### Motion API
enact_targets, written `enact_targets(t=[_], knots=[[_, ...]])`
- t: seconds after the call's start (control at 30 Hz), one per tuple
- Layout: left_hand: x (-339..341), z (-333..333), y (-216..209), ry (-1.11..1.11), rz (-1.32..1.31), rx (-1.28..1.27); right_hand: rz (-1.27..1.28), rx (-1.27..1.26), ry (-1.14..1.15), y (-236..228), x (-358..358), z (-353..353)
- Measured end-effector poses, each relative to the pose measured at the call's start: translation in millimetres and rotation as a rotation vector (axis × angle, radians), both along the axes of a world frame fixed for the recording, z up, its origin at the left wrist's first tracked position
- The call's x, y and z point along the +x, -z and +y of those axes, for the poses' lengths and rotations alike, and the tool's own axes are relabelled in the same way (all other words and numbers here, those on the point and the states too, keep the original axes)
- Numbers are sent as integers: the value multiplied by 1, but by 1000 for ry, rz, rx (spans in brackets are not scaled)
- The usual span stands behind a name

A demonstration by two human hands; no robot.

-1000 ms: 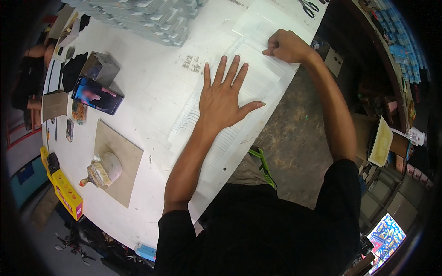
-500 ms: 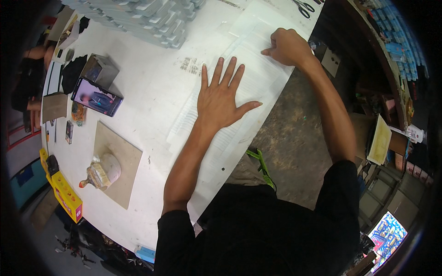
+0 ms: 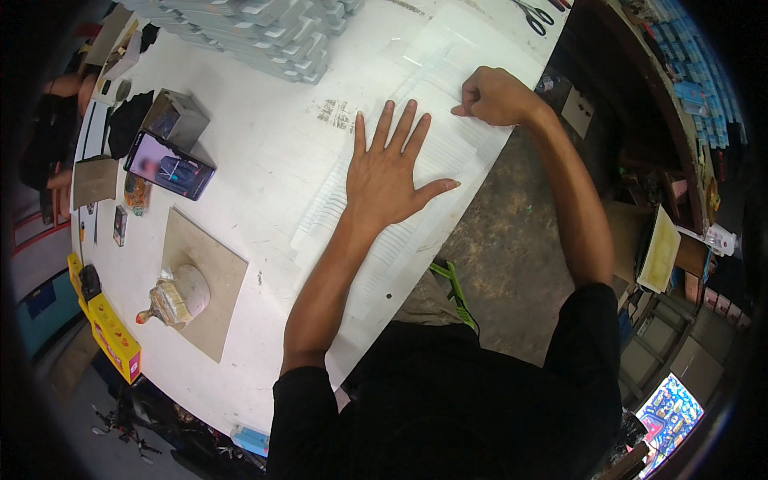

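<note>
My left hand lies flat with fingers spread, pressing on thin white sheets with ruled lines. These overlapping, see-through sheets sit along the right edge of the white table. Farther up the same edge, my right hand is curled closed, its thumb side low over the far part of the sheets. Whether anything is pinched inside its fingers is hidden. Beyond it, a paler clear sheet reaches toward the far edge.
Stacked grey-blue plastic pieces rise at the far left. Scissors lie at the far right corner. Leftward, a phone leans on a box; nearer, a tub with a brush stands on a board. A person's arm shows beyond.
My right hand has come a little toward me along the table edge, still curled. The left hand stays flat on the sheets. The phone's picture has changed.
</note>
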State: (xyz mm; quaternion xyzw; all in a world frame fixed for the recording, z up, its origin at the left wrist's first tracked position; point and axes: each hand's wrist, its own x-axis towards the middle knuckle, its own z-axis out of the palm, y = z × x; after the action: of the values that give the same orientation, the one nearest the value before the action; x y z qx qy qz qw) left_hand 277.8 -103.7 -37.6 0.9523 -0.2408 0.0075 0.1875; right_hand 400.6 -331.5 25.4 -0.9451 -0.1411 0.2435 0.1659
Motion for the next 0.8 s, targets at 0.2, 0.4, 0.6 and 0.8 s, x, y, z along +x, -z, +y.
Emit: enact_targets(t=[0.2, 0.4, 0.6, 0.8], knots=[[1, 1, 0, -2, -8, 12, -67, -16, -58, 10, 2, -4], [3, -2, 1, 6, -25, 12, -75, -56, 23, 1, -2, -2], [2, 1, -1, -20, -10, -29, -250, 104, 244, -64, -97, 28], [2, -3, 3, -12, -61, -56, 252, 324, -489, -34, -227, 81]])
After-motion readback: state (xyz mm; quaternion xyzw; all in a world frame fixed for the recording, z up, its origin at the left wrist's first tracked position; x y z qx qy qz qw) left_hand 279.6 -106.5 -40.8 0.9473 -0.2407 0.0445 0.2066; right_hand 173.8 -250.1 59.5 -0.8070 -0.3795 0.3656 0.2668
